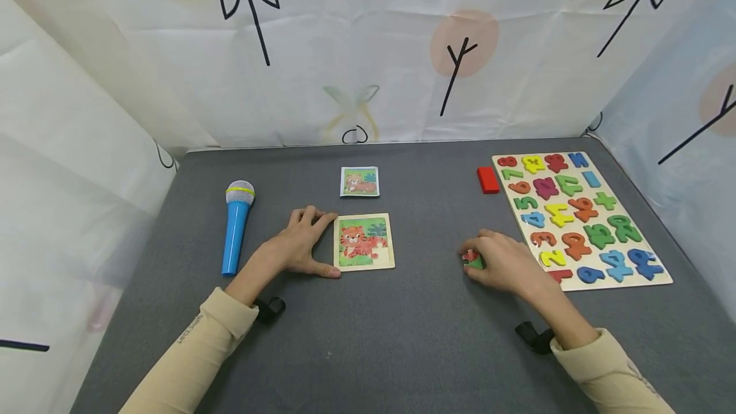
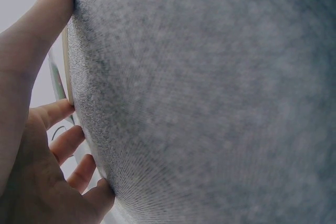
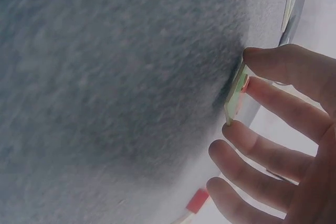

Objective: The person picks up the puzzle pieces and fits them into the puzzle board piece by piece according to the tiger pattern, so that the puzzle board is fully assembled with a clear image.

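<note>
A square wooden puzzle board (image 1: 365, 260) with a tiger picture lies flat on the table. Bare wood shows at the picture's lower right. Beside it my left hand (image 1: 305, 243) touches the board's left edge, thumb at the near corner and index finger at the far corner. In the left wrist view the other fingers of that left hand (image 2: 47, 177) rest on the table. Off to the right, my right hand (image 1: 500, 260) pinches a small green-and-red puzzle piece (image 1: 473, 259) between thumb and fingers. That puzzle piece (image 3: 235, 94) is tilted in the right wrist view, close above the tabletop.
Behind the board lies a small tiger picture card (image 1: 360, 182). A blue toy microphone (image 1: 234, 232) lies left of my left hand. Right of my right hand is a number board (image 1: 581, 222) with colourful pieces, and a red block (image 1: 488, 180) lies beside it on the grey table (image 1: 402, 350).
</note>
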The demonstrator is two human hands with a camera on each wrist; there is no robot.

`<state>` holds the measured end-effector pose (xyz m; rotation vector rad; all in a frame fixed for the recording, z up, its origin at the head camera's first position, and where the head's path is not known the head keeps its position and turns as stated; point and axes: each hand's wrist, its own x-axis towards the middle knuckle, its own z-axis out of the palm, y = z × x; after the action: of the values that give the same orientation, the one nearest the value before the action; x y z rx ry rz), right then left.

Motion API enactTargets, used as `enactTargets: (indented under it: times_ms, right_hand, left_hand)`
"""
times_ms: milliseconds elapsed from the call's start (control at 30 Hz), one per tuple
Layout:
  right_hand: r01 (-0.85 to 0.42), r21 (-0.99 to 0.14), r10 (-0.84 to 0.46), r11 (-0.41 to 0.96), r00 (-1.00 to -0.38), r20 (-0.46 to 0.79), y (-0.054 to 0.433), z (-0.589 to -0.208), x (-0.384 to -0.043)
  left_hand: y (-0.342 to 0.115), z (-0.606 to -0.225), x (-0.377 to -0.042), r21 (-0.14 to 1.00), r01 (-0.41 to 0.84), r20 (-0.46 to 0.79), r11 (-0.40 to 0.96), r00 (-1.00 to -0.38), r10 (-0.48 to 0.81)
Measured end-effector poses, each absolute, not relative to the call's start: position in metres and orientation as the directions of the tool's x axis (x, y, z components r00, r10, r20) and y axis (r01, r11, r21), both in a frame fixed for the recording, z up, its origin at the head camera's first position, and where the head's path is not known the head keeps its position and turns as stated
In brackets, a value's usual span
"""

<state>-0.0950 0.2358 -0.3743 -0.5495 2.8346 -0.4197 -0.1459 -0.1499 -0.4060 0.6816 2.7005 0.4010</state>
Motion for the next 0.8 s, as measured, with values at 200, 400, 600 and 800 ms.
enactTargets:
  times_ms: [200,400,600,800]
  right_hand:
    - [-0.344,-0.300,-0.402,0.890,-0.902,-0.155,0.223,-0.373,-0.097]
    - [-0.359,-0.280,-0.413,0.890,-0.896,-0.163,0.208,-0.372,-0.100]
    - [-0.391,-0.249,-0.433,0.886,-0.889,-0.146,0.190,-0.373,-0.104]
    - [-0.416,-0.225,-0.449,0.881,-0.886,-0.117,0.169,-0.370,-0.107]
  left_hand:
    - [-0.150,-0.405,-0.145,0.348,0.407,-0.240,0.844,-0.832,0.500]
    - [-0.150,-0.406,-0.146,0.344,0.404,-0.243,0.847,-0.833,0.496]
    - [-0.150,-0.408,-0.146,0.343,0.402,-0.245,0.849,-0.834,0.494]
    - [-0.150,-0.407,-0.146,0.349,0.401,-0.246,0.847,-0.833,0.496]
